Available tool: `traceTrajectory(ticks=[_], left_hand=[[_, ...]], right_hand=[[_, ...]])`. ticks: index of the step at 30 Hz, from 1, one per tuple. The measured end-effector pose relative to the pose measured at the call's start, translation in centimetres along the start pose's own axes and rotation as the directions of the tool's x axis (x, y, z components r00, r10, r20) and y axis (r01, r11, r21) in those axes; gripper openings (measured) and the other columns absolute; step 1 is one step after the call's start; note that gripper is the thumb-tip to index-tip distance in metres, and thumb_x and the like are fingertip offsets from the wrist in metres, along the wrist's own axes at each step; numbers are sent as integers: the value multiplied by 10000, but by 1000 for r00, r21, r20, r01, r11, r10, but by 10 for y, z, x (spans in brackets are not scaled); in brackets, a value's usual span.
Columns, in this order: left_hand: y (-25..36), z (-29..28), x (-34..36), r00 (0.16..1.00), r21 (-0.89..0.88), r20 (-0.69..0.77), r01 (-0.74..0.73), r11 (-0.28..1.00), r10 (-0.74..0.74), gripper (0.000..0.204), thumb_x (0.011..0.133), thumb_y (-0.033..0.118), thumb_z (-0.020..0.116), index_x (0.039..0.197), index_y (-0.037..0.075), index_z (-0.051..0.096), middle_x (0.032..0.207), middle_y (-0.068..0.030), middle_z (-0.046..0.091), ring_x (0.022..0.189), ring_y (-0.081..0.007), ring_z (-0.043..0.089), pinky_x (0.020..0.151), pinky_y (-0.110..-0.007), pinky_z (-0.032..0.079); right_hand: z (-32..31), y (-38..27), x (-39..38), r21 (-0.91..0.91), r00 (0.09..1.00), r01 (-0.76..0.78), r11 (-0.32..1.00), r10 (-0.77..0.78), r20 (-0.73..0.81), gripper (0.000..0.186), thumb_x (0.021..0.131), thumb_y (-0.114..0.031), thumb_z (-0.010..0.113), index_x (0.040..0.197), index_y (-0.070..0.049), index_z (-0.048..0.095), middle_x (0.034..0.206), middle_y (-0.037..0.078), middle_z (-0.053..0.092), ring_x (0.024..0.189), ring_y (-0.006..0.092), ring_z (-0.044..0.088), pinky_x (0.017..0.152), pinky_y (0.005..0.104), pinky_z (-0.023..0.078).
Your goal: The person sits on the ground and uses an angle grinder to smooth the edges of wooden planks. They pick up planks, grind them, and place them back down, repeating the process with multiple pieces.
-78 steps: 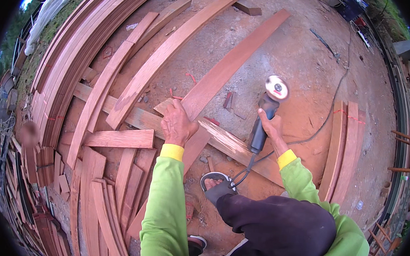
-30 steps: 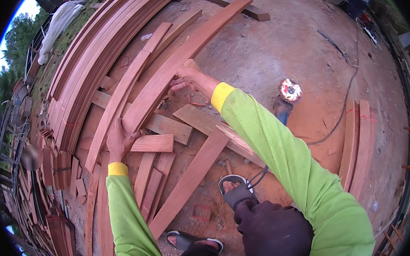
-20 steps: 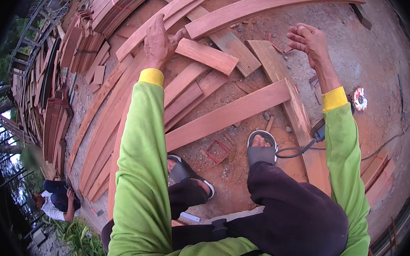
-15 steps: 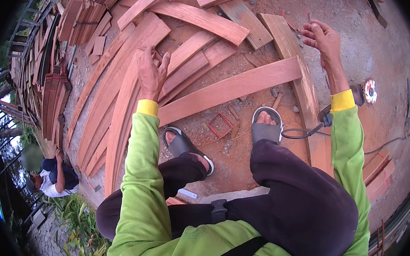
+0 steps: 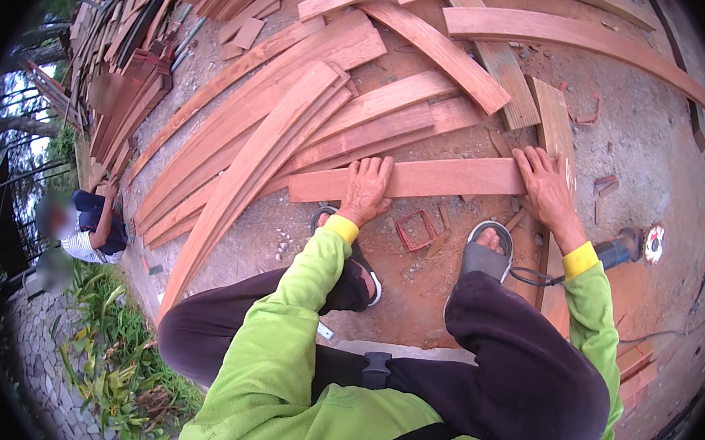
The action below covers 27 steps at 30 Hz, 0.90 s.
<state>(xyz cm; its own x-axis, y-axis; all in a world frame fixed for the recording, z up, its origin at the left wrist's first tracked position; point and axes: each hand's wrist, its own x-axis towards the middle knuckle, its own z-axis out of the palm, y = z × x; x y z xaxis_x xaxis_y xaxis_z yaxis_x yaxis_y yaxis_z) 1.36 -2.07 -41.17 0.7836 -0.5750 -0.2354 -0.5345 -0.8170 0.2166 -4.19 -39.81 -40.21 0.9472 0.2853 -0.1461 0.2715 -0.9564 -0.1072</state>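
Observation:
A short reddish wooden board [image 5: 457, 178] lies crosswise in front of my feet. My left hand [image 5: 366, 191] is closed over it near its left end, fingers on the top face. At the board's right end, my right hand [image 5: 550, 193] grips the end, its fingers curled over the edge; the thumbs and the underside are hidden. Beneath the right hand runs a thick timber beam [image 5: 552, 119]. Several long curved planks [image 5: 240, 183] lie fanned out to the left of the board.
An angle grinder [image 5: 624, 247] with a pale disc lies on the right, its cable trailing toward my right foot. Between my feet sits a small red square metal frame [image 5: 419, 229]. More planks [image 5: 578, 31] lie at the far side. A person [image 5: 99, 223] is at the left.
Both hands were raised and off the board; now they grip it near its ends. The board is turned more nearly level across the view. A curved plank now lies at the far right.

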Motion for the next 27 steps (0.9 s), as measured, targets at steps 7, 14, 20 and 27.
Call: traceTrajectory(ticks=[7,14,20,27], left_hand=[[12,-59,-4,889,14,-418,211,977,-186,831,546,94,751,1315,49,440,1268,-167,484,1217,-356,453,1045,-488,304],[82,-49,18,612,-931,16,-279,-235,-791,654,850,184,642,1413,42,341,1333,-162,465,1148,-268,546,903,-414,504],[116,-12,28,774,-722,155,-336,-605,-614,450,841,55,688,1236,22,475,1150,-123,610,1054,-227,620,882,-401,545],[-84,-158,95,644,-686,-178,-623,-375,-744,348,848,-5,649,1159,-49,498,1052,-147,630,923,-289,672,768,-474,608]], right_hand=[[-33,-12,-21,334,976,97,937,-24,-216,743,510,-92,770,1188,6,482,1078,199,544,1020,390,525,926,470,407],[-45,-42,-20,454,930,22,891,148,-337,689,504,-66,724,1147,28,495,1019,210,550,950,408,534,852,458,426],[-54,-64,-25,401,954,81,912,45,-295,759,590,-149,778,1256,41,467,1176,222,540,1090,411,519,969,457,408],[-74,-31,-45,632,789,-123,765,462,-406,649,959,-366,540,1414,56,350,1342,226,479,1248,347,477,1039,444,374]])
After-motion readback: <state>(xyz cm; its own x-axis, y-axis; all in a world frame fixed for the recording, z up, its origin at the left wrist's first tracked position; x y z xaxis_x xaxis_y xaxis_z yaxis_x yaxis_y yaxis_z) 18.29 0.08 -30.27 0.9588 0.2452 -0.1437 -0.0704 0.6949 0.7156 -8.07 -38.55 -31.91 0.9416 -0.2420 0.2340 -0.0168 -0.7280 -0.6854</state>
